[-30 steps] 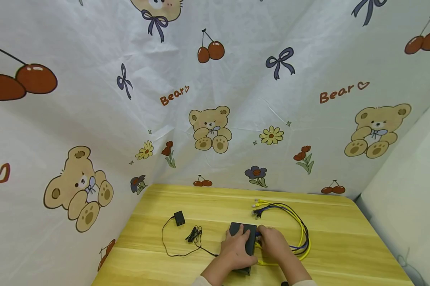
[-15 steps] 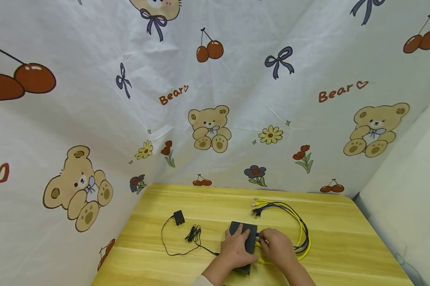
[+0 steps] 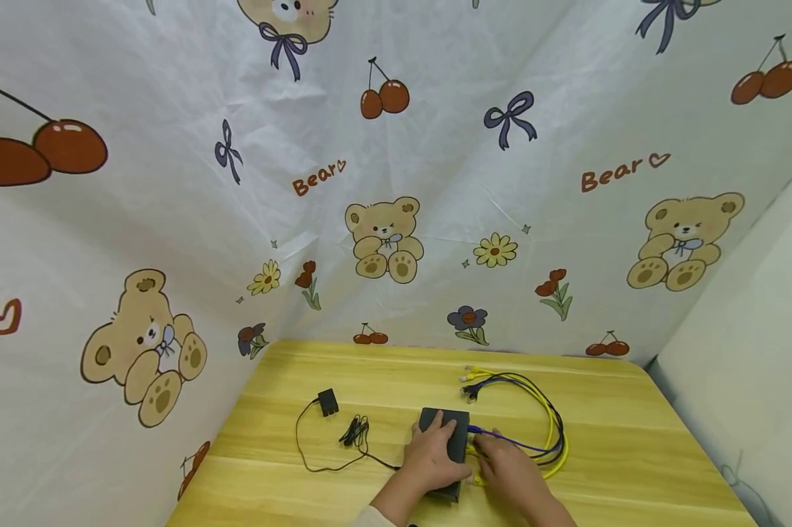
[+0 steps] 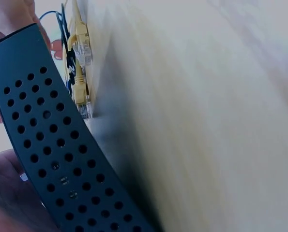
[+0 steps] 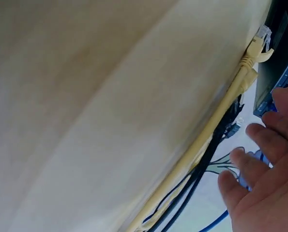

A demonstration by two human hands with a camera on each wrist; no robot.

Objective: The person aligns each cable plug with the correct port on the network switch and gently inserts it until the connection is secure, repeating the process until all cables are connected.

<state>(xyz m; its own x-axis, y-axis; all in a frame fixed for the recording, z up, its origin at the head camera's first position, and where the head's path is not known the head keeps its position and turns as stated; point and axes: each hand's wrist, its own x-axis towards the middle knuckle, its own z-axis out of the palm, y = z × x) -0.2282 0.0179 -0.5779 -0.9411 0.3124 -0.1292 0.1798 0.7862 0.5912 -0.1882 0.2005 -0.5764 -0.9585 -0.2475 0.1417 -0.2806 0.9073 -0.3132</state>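
A black network switch (image 3: 443, 419) lies near the table's front, its perforated side (image 4: 61, 140) large in the left wrist view. My left hand (image 3: 429, 457) grips it, fingers over the top and thumb at the right edge. A blue network cable (image 3: 511, 441) has its plug at the switch's right side. Just below that plug is my right hand (image 3: 511, 472), its fingers partly hidden in the head view. In the right wrist view its fingers (image 5: 252, 166) are loosely bent with nothing visible between them. Yellow cable plugs (image 4: 80, 89) lie on the table beside the switch.
Looped yellow, black and blue cables (image 3: 557, 439) curve across the table to the right. A black power adapter (image 3: 328, 402) lies at the left, its cord (image 3: 354, 432) bundled and running to the switch. A printed cloth (image 3: 435, 161) hangs behind the table.
My right hand has let go of the blue cable's plug and dropped slightly toward me, baring the plug at the switch. The left hand still holds the switch.
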